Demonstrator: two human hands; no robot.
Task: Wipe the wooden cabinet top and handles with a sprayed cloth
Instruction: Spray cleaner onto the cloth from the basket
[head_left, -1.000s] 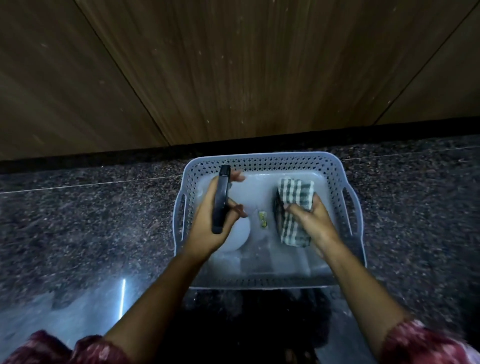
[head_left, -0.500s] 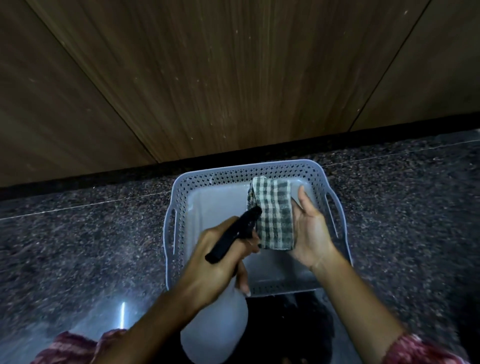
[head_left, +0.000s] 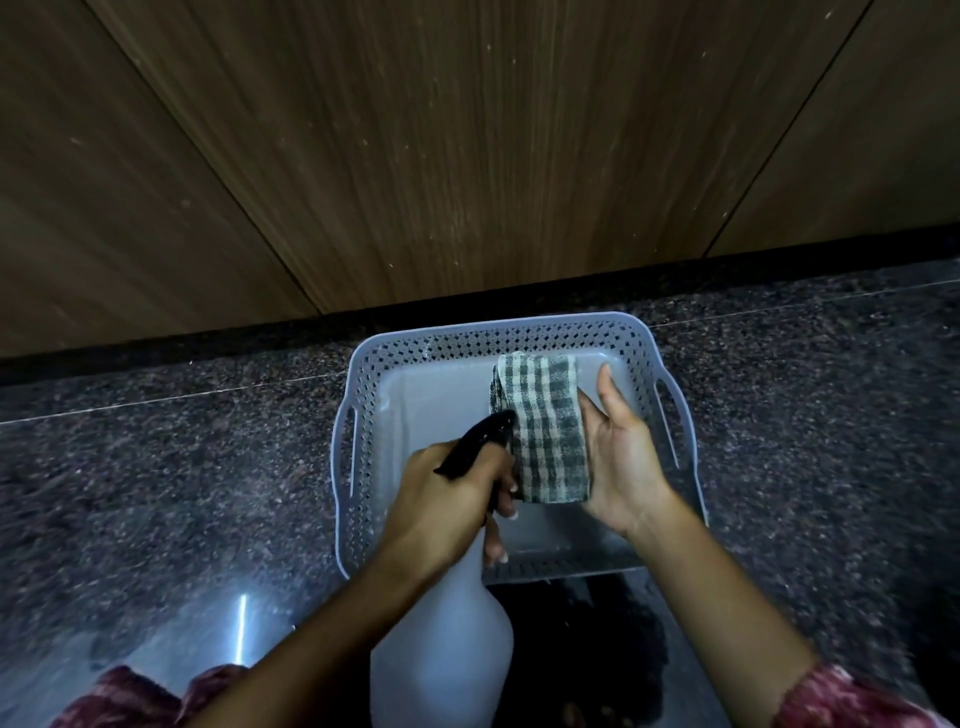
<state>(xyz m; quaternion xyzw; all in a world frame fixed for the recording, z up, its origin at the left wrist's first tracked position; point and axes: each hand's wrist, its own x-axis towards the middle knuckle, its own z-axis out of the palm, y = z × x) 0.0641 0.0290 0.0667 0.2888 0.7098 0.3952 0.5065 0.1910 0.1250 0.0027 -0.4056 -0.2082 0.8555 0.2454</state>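
While the view tilts down from the head, wooden cabinet panels (head_left: 441, 156) fill the whole upper half, brown grain running upward, a dark strip along their base. Below that spreads a speckled dark stone floor (head_left: 156, 467), glossy, with a bright streak of light at the lower left. On the stone sits a pale perforated plastic basket (head_left: 358, 374), slot handles on both sides, its far edge near the cabinet's base. Next down in size, a white spray bottle (head_left: 441, 649) is tipped forward, its body low in the frame and its black trigger head (head_left: 478, 439) up over the basket. Left hand (head_left: 441, 499) is wrapped round the bottle neck, fingers curled onto the trigger, nozzle right at the cloth. And that folded green-and-white checked cloth (head_left: 550, 431) rests in the right hand (head_left: 618, 457), palm up, fingers loosely spread, thumb along the cloth's edge, held above the basket's right half.
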